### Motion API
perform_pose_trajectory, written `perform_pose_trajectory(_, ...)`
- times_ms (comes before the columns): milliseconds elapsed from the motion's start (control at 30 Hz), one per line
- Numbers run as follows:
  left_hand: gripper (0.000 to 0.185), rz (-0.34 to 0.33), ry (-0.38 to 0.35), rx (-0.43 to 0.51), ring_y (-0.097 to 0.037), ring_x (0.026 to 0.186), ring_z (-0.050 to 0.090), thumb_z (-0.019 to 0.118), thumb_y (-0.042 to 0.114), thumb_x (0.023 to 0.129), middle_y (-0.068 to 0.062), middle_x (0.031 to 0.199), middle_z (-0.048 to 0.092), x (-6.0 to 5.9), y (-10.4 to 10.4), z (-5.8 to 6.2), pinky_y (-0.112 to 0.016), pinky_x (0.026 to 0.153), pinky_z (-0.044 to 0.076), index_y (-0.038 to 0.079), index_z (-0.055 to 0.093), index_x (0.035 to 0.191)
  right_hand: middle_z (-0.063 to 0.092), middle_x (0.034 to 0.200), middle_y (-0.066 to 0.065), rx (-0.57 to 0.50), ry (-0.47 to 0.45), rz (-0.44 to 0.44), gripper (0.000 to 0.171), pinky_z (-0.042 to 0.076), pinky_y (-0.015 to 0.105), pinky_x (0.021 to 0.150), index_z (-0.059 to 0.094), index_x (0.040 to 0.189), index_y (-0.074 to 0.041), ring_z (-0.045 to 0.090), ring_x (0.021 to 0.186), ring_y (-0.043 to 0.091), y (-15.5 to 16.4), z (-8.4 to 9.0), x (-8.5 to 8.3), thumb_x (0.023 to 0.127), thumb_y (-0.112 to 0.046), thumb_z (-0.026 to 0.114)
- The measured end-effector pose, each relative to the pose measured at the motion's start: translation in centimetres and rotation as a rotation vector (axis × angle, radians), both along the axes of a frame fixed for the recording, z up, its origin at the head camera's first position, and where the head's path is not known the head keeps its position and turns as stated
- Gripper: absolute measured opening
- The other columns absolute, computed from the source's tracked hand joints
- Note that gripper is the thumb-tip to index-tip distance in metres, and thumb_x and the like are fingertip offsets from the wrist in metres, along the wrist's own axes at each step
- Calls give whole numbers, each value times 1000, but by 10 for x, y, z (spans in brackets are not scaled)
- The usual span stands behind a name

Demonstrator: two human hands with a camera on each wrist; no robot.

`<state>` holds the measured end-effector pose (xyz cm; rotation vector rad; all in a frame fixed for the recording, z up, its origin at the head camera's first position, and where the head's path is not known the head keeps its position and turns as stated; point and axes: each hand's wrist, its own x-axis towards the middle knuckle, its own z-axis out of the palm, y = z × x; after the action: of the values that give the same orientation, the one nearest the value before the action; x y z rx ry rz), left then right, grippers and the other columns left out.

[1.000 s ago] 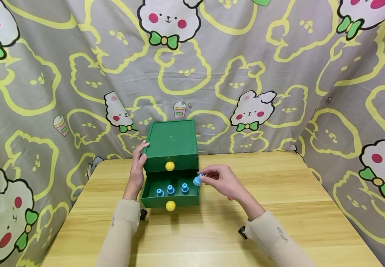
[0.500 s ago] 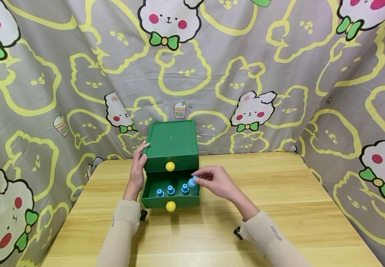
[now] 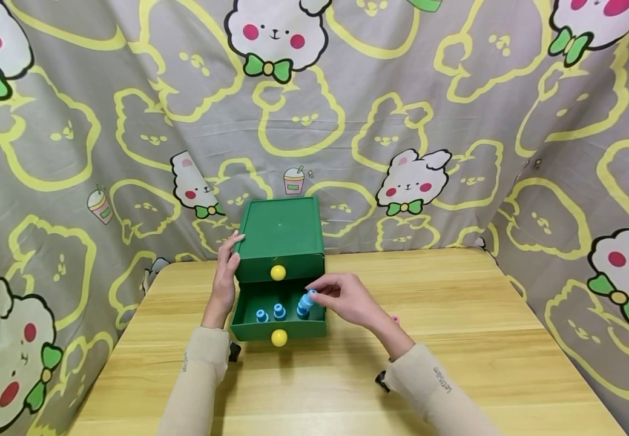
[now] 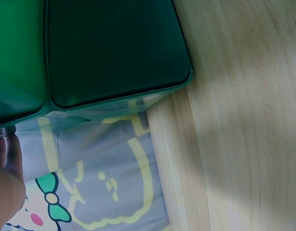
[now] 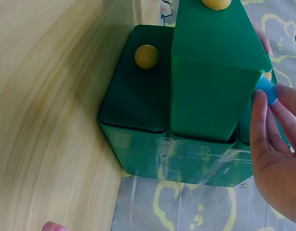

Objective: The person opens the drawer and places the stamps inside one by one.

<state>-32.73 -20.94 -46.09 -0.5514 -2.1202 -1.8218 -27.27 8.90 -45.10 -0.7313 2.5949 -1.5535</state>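
Note:
A small light-blue stepped plastic piece [image 3: 310, 296] is pinched between the thumb and fingers of my right hand [image 3: 351, 298], over the right part of the open drawer [image 3: 254, 332]. In the head view it overlaps another blue piece [image 3: 302, 313] standing inside. Two more like it, a left one [image 3: 261, 315] and a middle one [image 3: 279, 312], stand in that drawer. My left hand [image 3: 224, 281] rests against the left side of the green drawer cabinet [image 3: 279, 227], fingers extended along its upper edge. In the right wrist view, the held blue piece [image 5: 266, 89] shows close above the drawer's edge.
Yellow round knobs, such as the open drawer's knob [image 3: 278, 338], stick out in front. Below it sits a closed bottom drawer [image 5: 133, 91]. A small pink piece [image 3: 395, 319] lies on the wooden table [image 3: 456, 339], partly behind my right wrist. A patterned curtain [image 3: 428, 121] surrounds the table.
My right hand has moved left with the blue piece, from beside the drawer's right wall to over its inside. The pink piece has come into sight behind the wrist. My left hand stays put.

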Motion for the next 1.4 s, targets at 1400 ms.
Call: perform_pose_trajectory(1400,50,11,12,-3,-37,158,13,36,21,108,-11,172,18,2,1,1,-69,122,6,5,39,155,73,99,0,130,120,-10,14,56,22,75,81,108,-11,64,82,10,-29,0,-10,96,-14,75)
